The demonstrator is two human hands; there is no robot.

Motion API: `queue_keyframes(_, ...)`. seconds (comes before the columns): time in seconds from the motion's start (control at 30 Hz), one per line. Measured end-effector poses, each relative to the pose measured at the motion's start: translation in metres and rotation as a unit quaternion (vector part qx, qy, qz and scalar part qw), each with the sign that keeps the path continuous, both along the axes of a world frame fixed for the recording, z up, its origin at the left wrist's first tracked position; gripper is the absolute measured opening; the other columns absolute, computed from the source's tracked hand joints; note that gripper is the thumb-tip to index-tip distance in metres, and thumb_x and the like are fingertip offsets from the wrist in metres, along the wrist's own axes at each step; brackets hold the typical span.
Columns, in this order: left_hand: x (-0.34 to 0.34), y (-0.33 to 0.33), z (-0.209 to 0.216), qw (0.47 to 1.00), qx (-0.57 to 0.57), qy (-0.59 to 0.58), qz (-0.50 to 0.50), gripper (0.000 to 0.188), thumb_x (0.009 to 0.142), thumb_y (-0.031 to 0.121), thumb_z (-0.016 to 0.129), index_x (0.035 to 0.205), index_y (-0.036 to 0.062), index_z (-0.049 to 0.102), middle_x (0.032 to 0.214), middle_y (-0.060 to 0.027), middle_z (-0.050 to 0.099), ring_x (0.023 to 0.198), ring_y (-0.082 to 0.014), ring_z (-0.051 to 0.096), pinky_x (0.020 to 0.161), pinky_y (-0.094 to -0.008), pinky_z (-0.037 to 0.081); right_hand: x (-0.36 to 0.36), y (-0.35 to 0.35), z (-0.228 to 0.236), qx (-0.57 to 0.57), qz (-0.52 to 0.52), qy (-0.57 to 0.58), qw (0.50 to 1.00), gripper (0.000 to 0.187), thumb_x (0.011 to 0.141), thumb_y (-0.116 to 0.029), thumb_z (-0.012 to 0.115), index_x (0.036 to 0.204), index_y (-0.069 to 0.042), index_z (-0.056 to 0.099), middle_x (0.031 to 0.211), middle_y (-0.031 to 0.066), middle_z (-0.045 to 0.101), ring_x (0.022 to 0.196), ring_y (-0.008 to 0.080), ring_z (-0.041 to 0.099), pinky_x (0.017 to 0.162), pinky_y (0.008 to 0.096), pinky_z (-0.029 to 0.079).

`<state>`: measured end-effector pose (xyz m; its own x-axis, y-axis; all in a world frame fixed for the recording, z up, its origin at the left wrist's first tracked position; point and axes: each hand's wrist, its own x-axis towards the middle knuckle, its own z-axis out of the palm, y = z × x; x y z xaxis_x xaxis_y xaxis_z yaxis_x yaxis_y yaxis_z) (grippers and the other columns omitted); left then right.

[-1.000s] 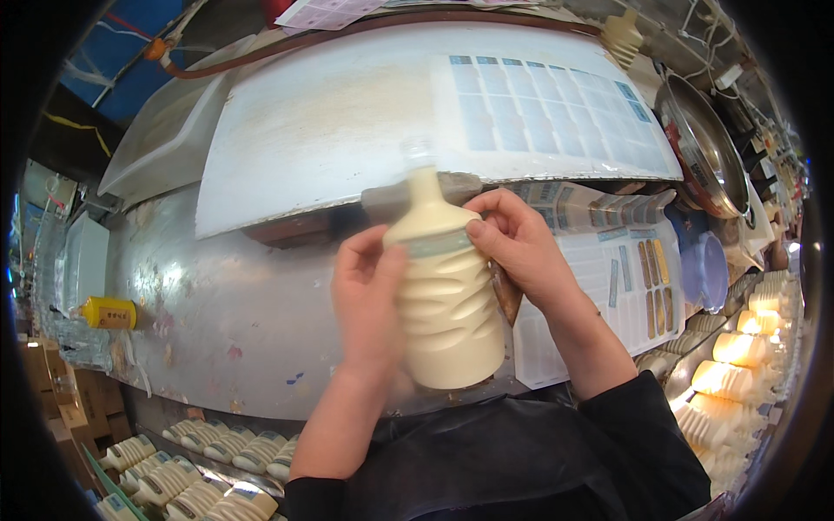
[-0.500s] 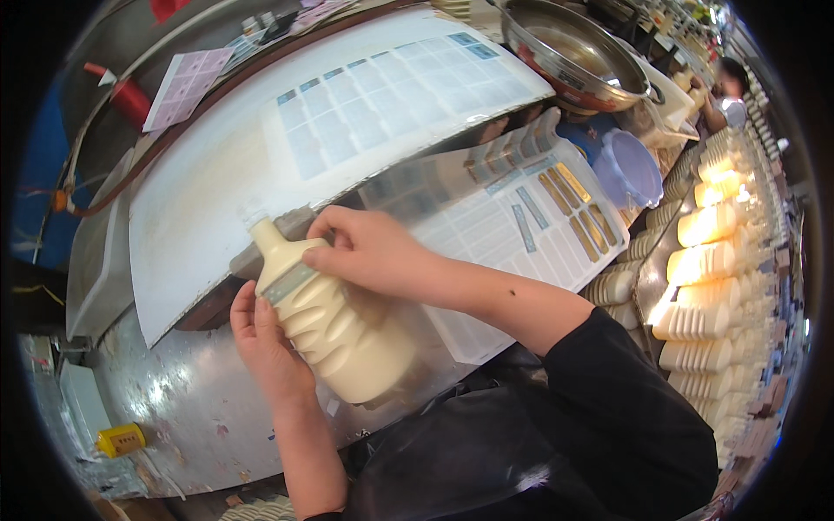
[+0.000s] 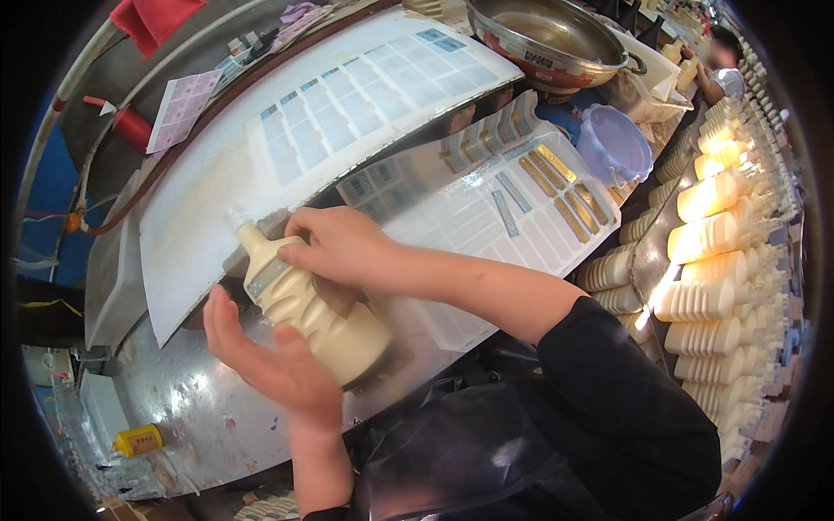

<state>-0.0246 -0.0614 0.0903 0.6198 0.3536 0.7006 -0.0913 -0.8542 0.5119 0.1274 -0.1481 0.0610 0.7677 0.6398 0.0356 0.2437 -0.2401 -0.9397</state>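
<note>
A cream, bulging plastic bottle with ribbed sides lies tilted before me, its neck pointing up and left and ending in a clear tip. Across its shoulder runs a narrow greyish strip. My right hand grips the bottle at the far side of the shoulder, thumb near the strip's right end; its fingertips are partly hidden. Left of the bottle, my left hand is open, fingers extended and thumb apart, nothing in it. Whether its thumb touches the bottle's side I cannot tell.
A white board slants behind the bottle. Sheets with gold and grey strips lie to the right, near a lavender bucket and a large metal pan. Stacked cream bottles fill the far right. A yellow bottle lies at left.
My left hand has come away from the strip and opened, lower beside the bottle. My right hand still grips the shoulder. The whole view has shifted slightly.
</note>
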Motion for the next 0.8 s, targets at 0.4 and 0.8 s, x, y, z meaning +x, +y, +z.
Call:
queue_keyframes(0.4,0.000,-0.026,0.008,0.992,0.079,-0.005,-0.099,0.041,0.101,0.022,0.059,0.132,-0.0048,0.056,0.127,-0.0215,0.056,0.114,-0.0348,0.055,0.100,-0.0429,0.045,0.010,0.000,-0.012,0.062,-0.065,0.016,0.996,0.048,0.096,-0.047,0.060,0.103,-0.002,0.075,0.094,0.0197,0.075,0.091,0.0341,0.072,0.082,0.0429,0.054)
queue_keyframes(0.8,0.011,0.051,-0.039,0.818,-0.575,0.010,-0.025,0.029,0.106,0.023,0.056,0.128,0.0044,0.058,0.112,-0.0014,0.061,0.094,-0.0079,0.053,0.085,-0.0254,0.045,0.005,0.023,0.049,0.242,-0.061,0.076,0.965,0.040,0.093,-0.005,0.060,0.131,0.003,0.052,0.116,0.0123,0.065,0.102,0.0163,0.063,0.090,0.0296,0.052)
